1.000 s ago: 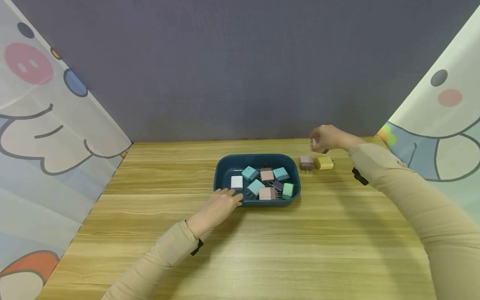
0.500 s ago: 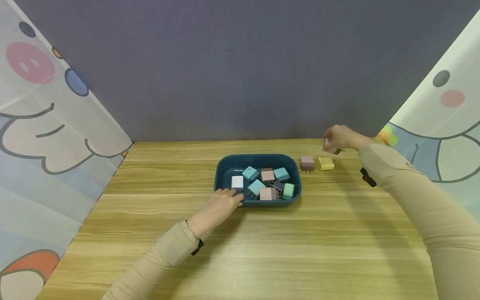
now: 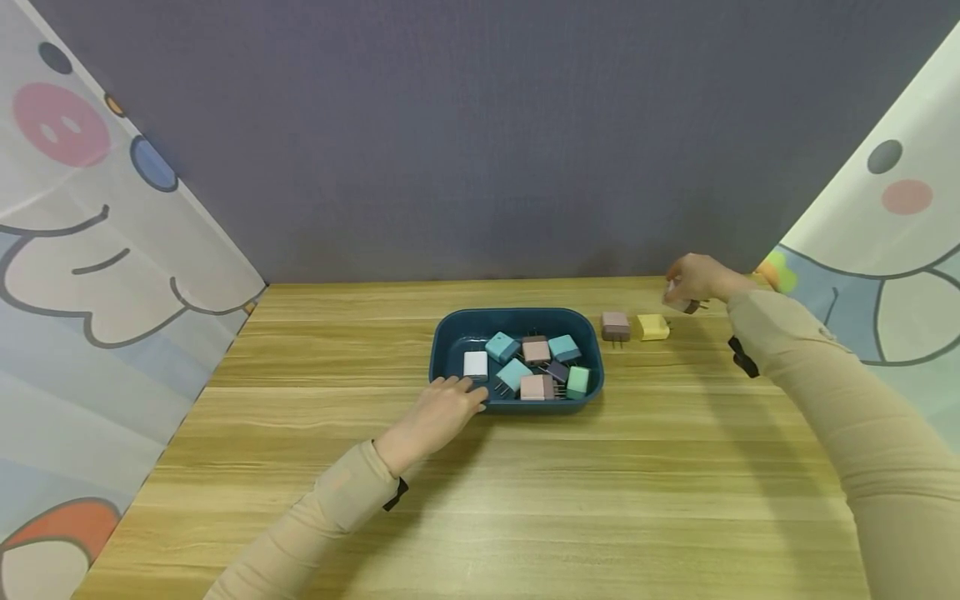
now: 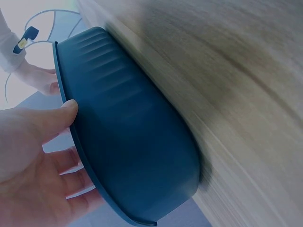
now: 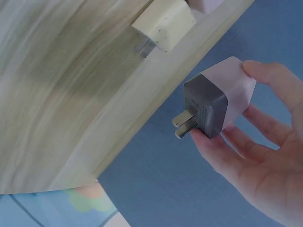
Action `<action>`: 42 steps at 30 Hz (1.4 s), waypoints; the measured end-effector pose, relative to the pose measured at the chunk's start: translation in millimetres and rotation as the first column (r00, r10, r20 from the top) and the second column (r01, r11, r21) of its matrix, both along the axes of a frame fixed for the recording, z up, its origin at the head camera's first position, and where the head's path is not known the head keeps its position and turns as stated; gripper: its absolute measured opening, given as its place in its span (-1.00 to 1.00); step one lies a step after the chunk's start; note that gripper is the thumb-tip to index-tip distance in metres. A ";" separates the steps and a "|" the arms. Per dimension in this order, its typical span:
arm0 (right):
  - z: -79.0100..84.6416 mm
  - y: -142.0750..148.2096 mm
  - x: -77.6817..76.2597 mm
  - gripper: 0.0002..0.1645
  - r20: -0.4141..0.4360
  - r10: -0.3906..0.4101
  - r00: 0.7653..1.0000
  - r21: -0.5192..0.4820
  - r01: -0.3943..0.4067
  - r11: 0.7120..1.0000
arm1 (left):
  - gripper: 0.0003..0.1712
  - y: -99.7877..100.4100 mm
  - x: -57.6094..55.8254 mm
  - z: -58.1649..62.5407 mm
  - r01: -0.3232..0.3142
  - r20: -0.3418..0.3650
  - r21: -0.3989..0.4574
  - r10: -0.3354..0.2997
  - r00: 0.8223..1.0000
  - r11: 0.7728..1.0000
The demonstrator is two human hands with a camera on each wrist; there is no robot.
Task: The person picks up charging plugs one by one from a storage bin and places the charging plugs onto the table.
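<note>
My right hand [image 3: 703,277] pinches a pale pink plug-in charger [image 5: 232,82] between thumb and fingers, above the table's back right. In the right wrist view its dark base and metal prongs stick out from my grip. My left hand [image 3: 438,414] holds the front left rim of a dark blue plastic bin [image 4: 128,127], thumb outside and fingers over the inside. Inside the bin lie a white charger [image 3: 476,364], several blue ones, two pink-and-brown ones, a dark one and a green charger [image 3: 577,381]. Right of it are a mauve charger [image 3: 615,326] and a yellow charger [image 3: 652,327].
The wooden table [image 3: 525,500] meets a grey-blue upright panel [image 3: 480,150] along its back edge. Cartoon-printed sheets [image 3: 67,275] flank both sides. The yellow charger lies on its side, prongs pointing right.
My right hand has moved right with the pink charger, from above the mauve and yellow chargers to past the yellow one. The left hand stays on the bin's rim.
</note>
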State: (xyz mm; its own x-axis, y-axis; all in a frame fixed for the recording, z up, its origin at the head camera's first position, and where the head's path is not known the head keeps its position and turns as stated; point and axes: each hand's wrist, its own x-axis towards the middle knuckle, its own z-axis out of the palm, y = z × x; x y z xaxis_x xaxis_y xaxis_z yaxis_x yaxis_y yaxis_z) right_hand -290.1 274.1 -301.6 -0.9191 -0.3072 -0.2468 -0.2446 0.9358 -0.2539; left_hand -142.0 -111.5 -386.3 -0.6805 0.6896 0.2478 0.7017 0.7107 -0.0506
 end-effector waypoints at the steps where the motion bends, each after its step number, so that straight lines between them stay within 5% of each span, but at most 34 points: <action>1: -0.5 1.1 0.2 -0.46 0.003 -0.003 1.000 0.002 0.003 1.000 | -0.91 0.0 -0.1 -0.2 -0.001 0.000 -0.003 0.001 1.000 1.000; 21: -19.4 20.1 0.3 -0.42 0.089 -0.128 0.988 -0.041 0.132 0.990 | -0.90 1.1 1.3 1.0 -0.002 -0.004 0.003 0.002 1.000 1.000; 31: -31.3 25.4 -2.0 -0.72 0.085 -0.179 0.980 -0.022 0.181 0.983 | -0.90 1.7 0.8 1.2 -0.011 -0.016 -0.010 0.011 1.000 1.000; 42: -44.3 29.0 -4.0 -0.60 0.110 -0.229 0.967 -0.049 0.236 0.971 | -0.89 0.5 0.7 0.7 -0.020 -0.006 -0.021 0.020 1.000 1.000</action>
State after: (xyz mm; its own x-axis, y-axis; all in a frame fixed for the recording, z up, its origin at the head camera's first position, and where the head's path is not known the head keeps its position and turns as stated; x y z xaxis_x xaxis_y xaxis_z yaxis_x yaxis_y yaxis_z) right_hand -294.1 303.1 -345.9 -0.9376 -0.1053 -0.3315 0.0086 0.9458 -0.3248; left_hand -141.3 -111.0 -385.6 -0.6929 0.6806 0.2379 0.6867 0.7236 -0.0698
